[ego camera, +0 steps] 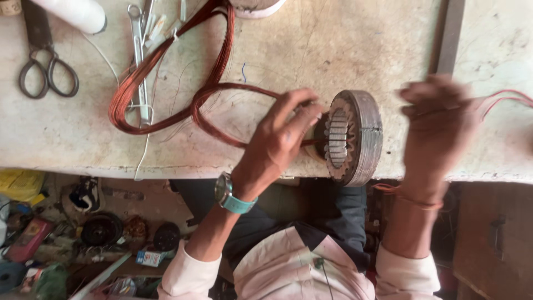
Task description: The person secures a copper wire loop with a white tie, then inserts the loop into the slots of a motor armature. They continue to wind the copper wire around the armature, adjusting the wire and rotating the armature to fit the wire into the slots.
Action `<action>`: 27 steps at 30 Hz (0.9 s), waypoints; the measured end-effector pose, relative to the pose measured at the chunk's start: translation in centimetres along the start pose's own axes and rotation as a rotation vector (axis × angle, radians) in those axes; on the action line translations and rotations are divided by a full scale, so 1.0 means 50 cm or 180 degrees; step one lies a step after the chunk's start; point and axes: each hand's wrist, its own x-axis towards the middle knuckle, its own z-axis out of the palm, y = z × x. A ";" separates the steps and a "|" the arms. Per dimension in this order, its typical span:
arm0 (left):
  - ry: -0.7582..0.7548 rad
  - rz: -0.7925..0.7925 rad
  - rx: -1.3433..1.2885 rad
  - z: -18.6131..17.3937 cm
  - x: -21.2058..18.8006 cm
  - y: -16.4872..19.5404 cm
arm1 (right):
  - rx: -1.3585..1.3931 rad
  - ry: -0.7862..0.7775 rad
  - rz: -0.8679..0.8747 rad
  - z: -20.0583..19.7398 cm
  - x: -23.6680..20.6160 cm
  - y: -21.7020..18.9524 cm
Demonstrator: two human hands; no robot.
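Observation:
A round laminated metal stator (355, 136) stands on edge near the front edge of the worn white bench (311, 44). My left hand (277, 141) pinches a loop of copper winding wire (222, 119) right at the stator's slotted bore. My right hand (438, 125), blurred, is on the stator's other side and grips thin red wire strands (502, 100) that run off to the right. Larger copper coils (166, 66) lie on the bench to the left, joined to the loop.
Scissors (47, 69) lie at the bench's far left, beside a white spool (78, 12) and a spanner (137, 55). A metal bar (447, 36) crosses the bench at the right. Clutter and tools (66, 233) cover the floor below left.

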 end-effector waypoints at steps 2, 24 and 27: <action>-0.0068 -0.0041 -0.0005 0.008 -0.001 0.007 | -0.0757 0.0066 -0.0127 0.002 -0.017 0.036; -0.0401 0.0697 0.0780 0.025 0.006 -0.016 | -0.2906 -0.0381 -0.0303 -0.028 -0.076 0.083; -0.0393 0.0933 0.1049 0.028 0.007 -0.015 | -0.2941 -0.0372 -0.0303 -0.058 -0.088 0.102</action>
